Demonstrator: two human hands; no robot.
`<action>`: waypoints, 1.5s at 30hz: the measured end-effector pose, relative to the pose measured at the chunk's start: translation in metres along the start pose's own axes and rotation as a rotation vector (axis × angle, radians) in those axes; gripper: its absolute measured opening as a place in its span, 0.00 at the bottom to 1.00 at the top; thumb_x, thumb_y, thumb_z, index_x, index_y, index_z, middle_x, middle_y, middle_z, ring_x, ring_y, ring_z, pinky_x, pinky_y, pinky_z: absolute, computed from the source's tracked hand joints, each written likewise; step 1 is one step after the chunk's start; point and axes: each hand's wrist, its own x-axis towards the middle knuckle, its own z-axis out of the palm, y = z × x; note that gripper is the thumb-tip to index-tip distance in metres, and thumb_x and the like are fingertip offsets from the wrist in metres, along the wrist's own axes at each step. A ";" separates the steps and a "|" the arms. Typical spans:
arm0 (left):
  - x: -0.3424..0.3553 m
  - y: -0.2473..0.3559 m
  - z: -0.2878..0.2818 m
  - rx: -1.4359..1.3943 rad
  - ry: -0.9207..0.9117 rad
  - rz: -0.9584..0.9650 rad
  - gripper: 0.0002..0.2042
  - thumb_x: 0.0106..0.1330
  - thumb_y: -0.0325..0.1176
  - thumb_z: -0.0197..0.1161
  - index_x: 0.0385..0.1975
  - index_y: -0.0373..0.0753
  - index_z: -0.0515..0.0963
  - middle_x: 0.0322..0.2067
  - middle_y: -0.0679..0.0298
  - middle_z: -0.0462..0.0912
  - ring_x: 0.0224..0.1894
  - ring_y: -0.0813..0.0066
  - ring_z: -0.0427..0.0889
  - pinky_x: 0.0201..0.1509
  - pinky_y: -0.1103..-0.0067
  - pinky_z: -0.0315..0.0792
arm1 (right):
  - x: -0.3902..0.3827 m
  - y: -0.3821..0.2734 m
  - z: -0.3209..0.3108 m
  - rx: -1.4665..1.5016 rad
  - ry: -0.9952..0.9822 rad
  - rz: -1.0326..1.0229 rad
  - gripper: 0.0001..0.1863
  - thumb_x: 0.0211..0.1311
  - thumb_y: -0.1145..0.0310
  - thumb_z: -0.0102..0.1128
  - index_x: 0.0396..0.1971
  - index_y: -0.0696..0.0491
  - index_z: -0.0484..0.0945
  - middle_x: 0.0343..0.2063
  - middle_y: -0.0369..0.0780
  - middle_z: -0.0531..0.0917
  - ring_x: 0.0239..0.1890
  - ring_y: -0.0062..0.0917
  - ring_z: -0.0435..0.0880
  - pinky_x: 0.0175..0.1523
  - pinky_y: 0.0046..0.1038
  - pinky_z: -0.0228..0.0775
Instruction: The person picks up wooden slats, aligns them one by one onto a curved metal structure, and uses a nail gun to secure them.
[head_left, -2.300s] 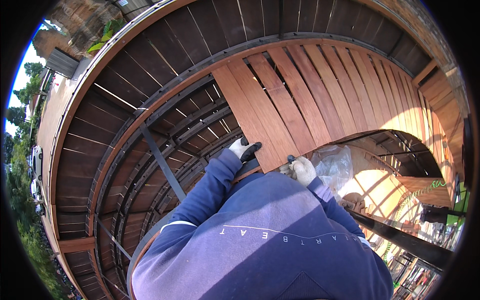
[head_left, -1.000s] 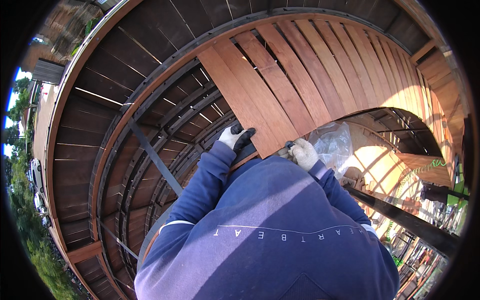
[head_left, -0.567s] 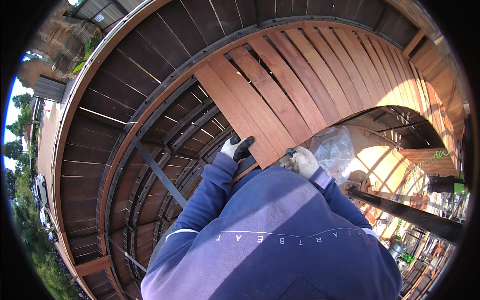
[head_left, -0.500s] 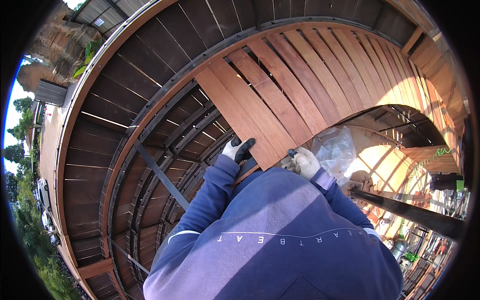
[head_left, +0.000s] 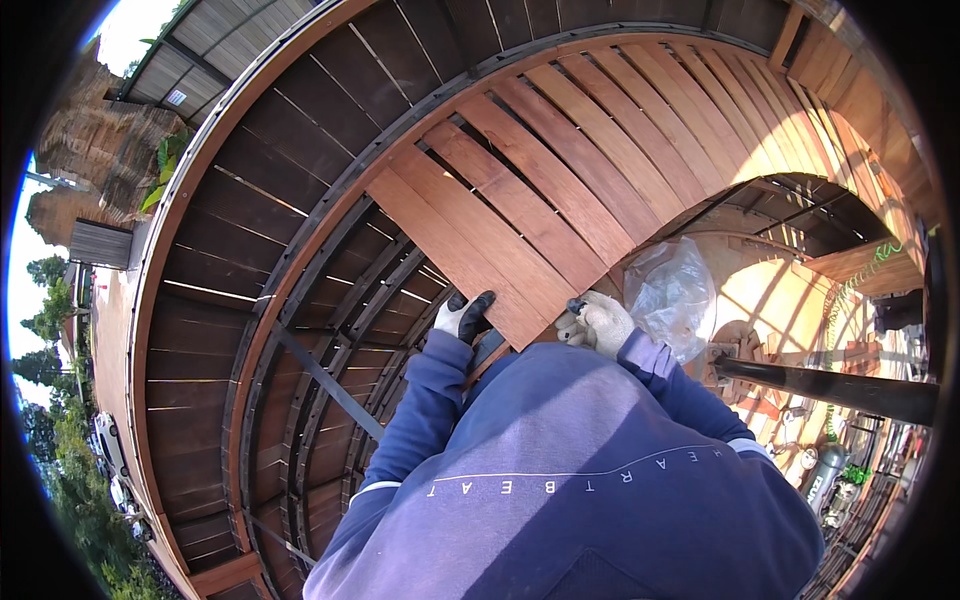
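Both of my hands wear pale gloves with dark fingertips. At the near end of the outermost reddish-brown wooden board [head_left: 440, 250], my left hand [head_left: 465, 316] closes on its left edge, dark fingers over the top. This board lies tight against a second wooden board [head_left: 475, 225]. My right hand [head_left: 598, 322] is at the right of the boards' near end, its fingers curled in and its thumb tip close to the board edge. Whatever those fingers may hold is hidden.
More spaced planks [head_left: 600, 150] curve away to the right over dark framing. A clear plastic bag [head_left: 672, 300] lies right of my right hand. Open stair framing with a dark metal bar [head_left: 330, 375] drops away at left. A thick dark pole [head_left: 830, 382] crosses at right.
The view has shifted a little, so the boards and both hands appear slightly farther left. Both hands keep about the same places at the board ends.
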 end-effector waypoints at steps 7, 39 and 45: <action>0.004 0.000 -0.001 0.021 0.002 -0.003 0.22 0.59 0.30 0.69 0.52 0.32 0.73 0.46 0.54 0.80 0.46 0.59 0.82 0.50 0.64 0.79 | -0.002 0.000 -0.010 0.034 0.018 0.034 0.17 0.61 0.72 0.44 0.49 0.59 0.72 0.35 0.46 0.80 0.31 0.26 0.82 0.31 0.23 0.75; -0.113 -0.072 0.002 1.277 1.507 0.393 0.13 0.60 0.42 0.62 0.41 0.43 0.81 0.42 0.60 0.83 0.56 0.61 0.74 0.71 0.59 0.51 | 0.121 -0.220 -0.154 -1.220 0.053 -1.128 0.19 0.55 0.79 0.61 0.50 0.58 0.77 0.47 0.45 0.80 0.52 0.33 0.79 0.57 0.31 0.70; -0.106 -0.073 0.006 1.229 1.636 0.367 0.13 0.61 0.44 0.61 0.33 0.40 0.82 0.37 0.61 0.84 0.49 0.62 0.77 0.69 0.60 0.53 | 0.119 -0.219 -0.139 -1.571 -0.049 -1.298 0.20 0.49 0.73 0.66 0.46 0.56 0.79 0.46 0.48 0.80 0.53 0.43 0.76 0.61 0.39 0.66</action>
